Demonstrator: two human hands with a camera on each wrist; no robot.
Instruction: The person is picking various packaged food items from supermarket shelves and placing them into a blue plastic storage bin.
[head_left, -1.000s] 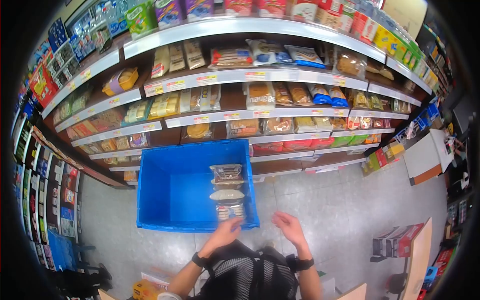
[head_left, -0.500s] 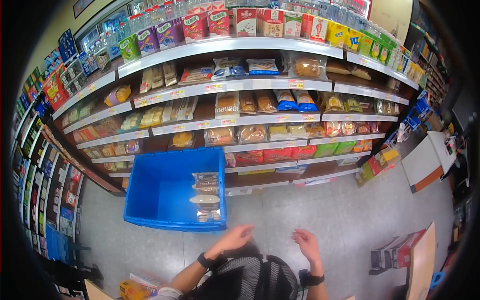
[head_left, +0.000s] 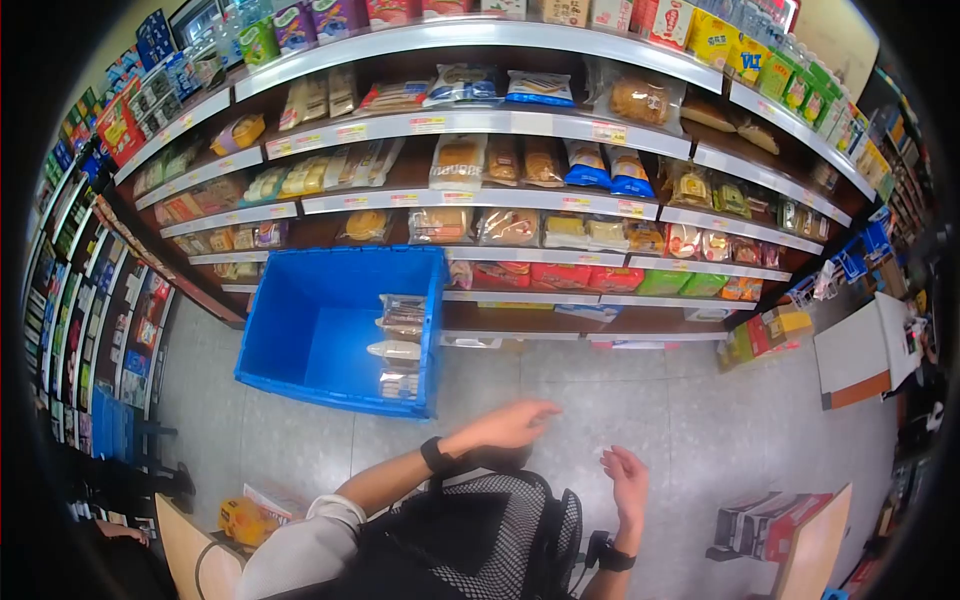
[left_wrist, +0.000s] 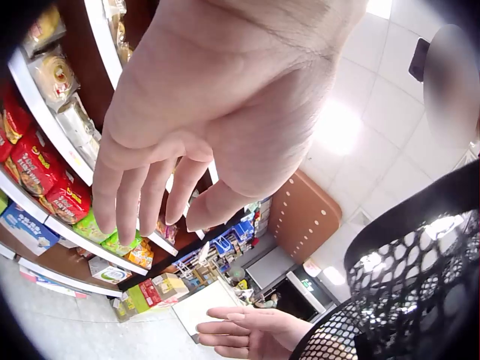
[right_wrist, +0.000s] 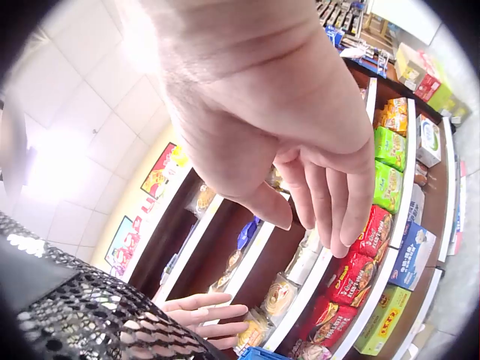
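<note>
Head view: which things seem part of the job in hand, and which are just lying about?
Likely part of the job:
left hand and right hand, both empty
blue crate
packets inside it
shelved bread

Probably just lying about:
red-and-grey box, lower right
carton by the shelf end

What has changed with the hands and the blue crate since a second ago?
The left hand moved right, from the crate's near edge to over the floor; the right hand also shifted right, farther from the crate. Nothing was gripped or released. The blue crate and its packages stayed put.
</note>
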